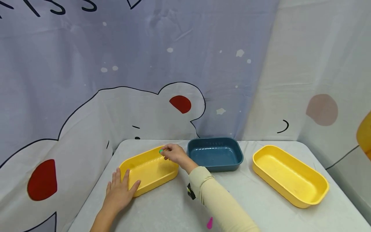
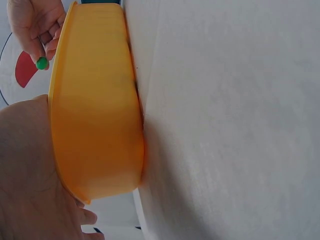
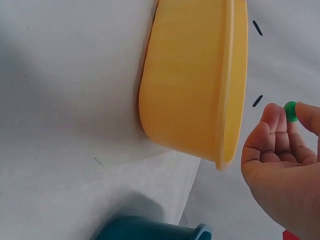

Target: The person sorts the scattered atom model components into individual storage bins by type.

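Between thumb and fingertips, my right hand (image 1: 175, 153) pinches a small round green object (image 2: 41, 63), perhaps a ball or bead. It is held above the far right end of a yellow tray (image 1: 149, 172), and in the right wrist view the green piece (image 3: 291, 111) stands clear of the rim. My left hand (image 1: 119, 191) rests at the tray's near left corner with its fingers spread and fairly straight. In the left wrist view that hand (image 2: 30, 165) touches the tray's rim; part of its fingers is hidden behind the tray.
A dark blue tray (image 1: 215, 168) stands at the back middle. Farther right lies a second yellow tray (image 1: 278, 182), set at a slant. A pink teardrop-shaped piece (image 1: 210, 223) lies at the front beside my right sleeve. A printed curtain (image 1: 139, 51) hangs behind the white-covered table (image 1: 162, 212).
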{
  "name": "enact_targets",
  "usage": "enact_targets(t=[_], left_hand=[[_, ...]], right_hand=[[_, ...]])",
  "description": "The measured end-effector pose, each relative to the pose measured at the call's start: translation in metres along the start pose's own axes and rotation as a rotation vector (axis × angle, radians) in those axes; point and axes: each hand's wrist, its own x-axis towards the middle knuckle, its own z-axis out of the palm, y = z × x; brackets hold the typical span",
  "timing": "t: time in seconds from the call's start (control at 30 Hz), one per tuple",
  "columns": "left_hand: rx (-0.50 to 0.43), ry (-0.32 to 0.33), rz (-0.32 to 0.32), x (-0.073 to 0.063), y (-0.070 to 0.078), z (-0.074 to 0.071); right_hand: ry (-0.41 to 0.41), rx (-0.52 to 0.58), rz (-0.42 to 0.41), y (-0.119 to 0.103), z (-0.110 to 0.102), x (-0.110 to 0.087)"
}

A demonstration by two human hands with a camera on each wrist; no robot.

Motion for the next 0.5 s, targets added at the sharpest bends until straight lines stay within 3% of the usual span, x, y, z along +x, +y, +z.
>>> enact_targets(t=[0.5], left_hand=[[0.006,0.013,0.01,0.001,-0.001,0.001]], right_hand=[[0.017,-0.02,0.019,0.001,-0.012,-0.003]])
